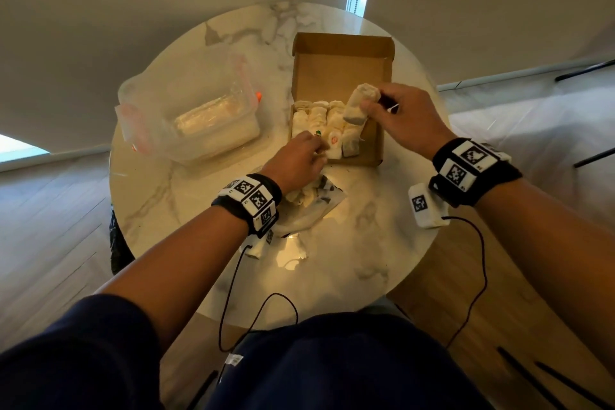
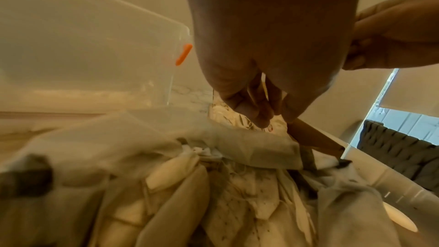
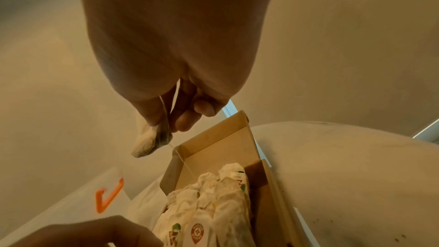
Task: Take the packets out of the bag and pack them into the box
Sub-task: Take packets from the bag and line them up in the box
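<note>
1. The step in hand, as I judge it, is packing: the right hand (image 1: 404, 116) pinches one pale, soft paper tea packet (image 1: 360, 104) between thumb and fingers (image 3: 182, 123) and holds it tilted above the shallow brown cardboard box (image 1: 342, 68), over the row's right end.
2. Below those fingers, several more pale packets with printed tags (image 1: 319, 123) lie side by side in the near half of the box; the far half beyond the fingers shows bare cardboard.
3. The left hand (image 1: 298, 158) reaches to the near edge of the box, its fingers (image 2: 257, 114) bent down onto the packed row; whether they pinch a packet or only steady it I cannot tell.
4. Under the left wrist, nearer than its fingers, the crumpled translucent plastic bag (image 1: 319, 203) lies on the round marble tabletop (image 1: 349, 260) with more packets in it.
5. Left of both hands stands a clear plastic tub with orange clips (image 1: 186, 110).
6. The next move likely calls for lowering the held packet into the free strip beside the row, keeping its thin string clear, then fetching another from the bag.
</note>
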Tool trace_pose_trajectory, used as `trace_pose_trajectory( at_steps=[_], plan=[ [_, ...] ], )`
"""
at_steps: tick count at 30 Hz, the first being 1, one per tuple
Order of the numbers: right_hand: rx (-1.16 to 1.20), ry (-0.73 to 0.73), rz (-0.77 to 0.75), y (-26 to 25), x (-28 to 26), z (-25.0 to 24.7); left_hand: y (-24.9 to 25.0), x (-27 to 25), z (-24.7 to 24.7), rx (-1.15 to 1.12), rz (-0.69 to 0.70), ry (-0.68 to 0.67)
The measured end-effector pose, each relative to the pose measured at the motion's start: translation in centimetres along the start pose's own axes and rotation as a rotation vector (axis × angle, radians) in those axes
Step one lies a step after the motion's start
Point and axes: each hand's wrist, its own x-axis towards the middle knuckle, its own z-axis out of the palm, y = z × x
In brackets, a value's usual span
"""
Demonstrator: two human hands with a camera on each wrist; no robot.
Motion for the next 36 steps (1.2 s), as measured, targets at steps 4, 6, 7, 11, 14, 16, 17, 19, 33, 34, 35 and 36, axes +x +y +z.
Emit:
trace_pose_trajectory(
  at_steps=[4, 6, 7, 11, 14, 16, 17, 19, 33, 34, 35, 36],
  plan=[
    [-0.033, -0.078, 0.033, 1.7, 0.3, 1.0, -0.3, 1.1, 1.4, 0.005, -0.041, -0.049],
    [-0.117, -0.172, 0.017, 3.2, 0.2, 2.3, -0.5, 1.5, 1.8, 0.004, -0.058, -0.048],
    [-0.168, -0.225, 0.000, 3.9, 0.2, 2.9, -0.6, 1.7, 1.9, 0.011, -0.063, -0.048],
    [-0.277, -0.380, -0.012, 5.4, 0.4, 5.0, -1.4, 2.1, 2.4, 0.024, -0.062, -0.040],
    [-0.259, -0.370, 0.014, 5.5, 0.6, 6.0, -1.7, 2.3, 2.7, 0.007, -0.057, -0.034],
    [-0.212, -0.323, 0.064, 5.3, 0.7, 6.5, -1.9, 2.5, 2.9, 0.000, -0.052, -0.031],
    [-0.189, -0.299, 0.090, 5.2, 0.7, 6.8, -2.0, 2.5, 3.0, -0.003, -0.053, -0.032],
    [-0.134, -0.264, 0.144, 5.2, 0.8, 7.2, -2.1, 2.6, 3.1, -0.009, -0.057, -0.032],
    [-0.128, -0.160, 0.084, 3.7, 0.9, 5.5, -3.6, 0.2, -0.4, -0.023, -0.019, 0.064],
    [-0.124, -0.141, 0.062, 3.2, 0.9, 5.4, -3.9, -0.4, -0.9, -0.014, -0.013, 0.085],
    [-0.117, -0.126, 0.036, 2.5, 0.7, 5.4, -4.3, -1.2, -1.3, 0.002, -0.001, 0.108],
    [-0.103, -0.122, 0.015, 1.8, 0.6, 5.5, -4.7, -1.9, -1.7, 0.028, 0.009, 0.129]
  ],
)
